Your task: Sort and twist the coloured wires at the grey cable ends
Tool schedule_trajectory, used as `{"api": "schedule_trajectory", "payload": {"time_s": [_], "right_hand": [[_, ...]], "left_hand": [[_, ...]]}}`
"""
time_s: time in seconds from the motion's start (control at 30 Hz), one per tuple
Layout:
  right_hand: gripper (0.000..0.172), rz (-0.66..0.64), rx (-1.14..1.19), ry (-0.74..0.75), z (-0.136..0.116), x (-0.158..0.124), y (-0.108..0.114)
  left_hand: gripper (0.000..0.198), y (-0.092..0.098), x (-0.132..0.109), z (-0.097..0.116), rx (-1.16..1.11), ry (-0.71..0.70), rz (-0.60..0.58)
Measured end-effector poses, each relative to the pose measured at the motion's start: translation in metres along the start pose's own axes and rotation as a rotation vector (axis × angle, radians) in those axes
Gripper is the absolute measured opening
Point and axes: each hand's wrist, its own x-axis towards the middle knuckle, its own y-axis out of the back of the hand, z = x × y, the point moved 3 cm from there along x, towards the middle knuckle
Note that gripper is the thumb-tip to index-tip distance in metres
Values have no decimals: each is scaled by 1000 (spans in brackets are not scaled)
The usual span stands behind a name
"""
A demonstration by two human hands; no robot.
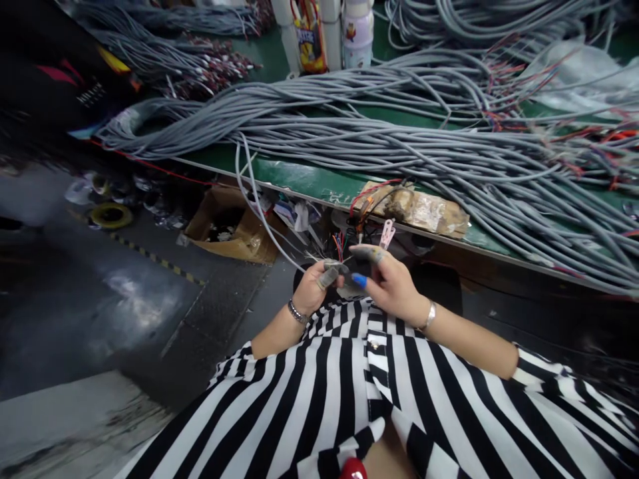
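Note:
My left hand [315, 285], with grey coverings on its fingertips, is closed on the end of a grey cable [273, 234]. That cable loops down to it from the table's front edge. Just to the right, my right hand [394, 285] has its thumb and index finger apart, with a blue cover on the thumb and grey wrapping on the index finger. Nothing shows clearly between those two fingers. Thin wire ends [338, 245] in red and other colours stick up behind my hands. A pink clip [387, 233] stands beyond my right index finger.
Long bundles of grey cable [319, 136] lie across the green table [294, 174]. A taped cardboard piece [429, 211] sits at its front edge. Bottles, including a lilac one [358, 36], stand behind. An open cardboard box [232, 246] is on the floor at left.

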Motion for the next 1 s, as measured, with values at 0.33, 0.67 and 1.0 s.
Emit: {"api": "schedule_trajectory", "payload": {"time_s": [0.33,0.67,1.0], "right_hand": [[28,-303,328,-139,21,0,-8],[49,239,883,-794,85,-18,31],[51,27,931,-698,69,20,19]], "left_hand": [[47,-5,-4,6,93,139,-372],[22,-13,13,60,501,-352,-446],[19,-31,32,64,681,-667,-142]]}}
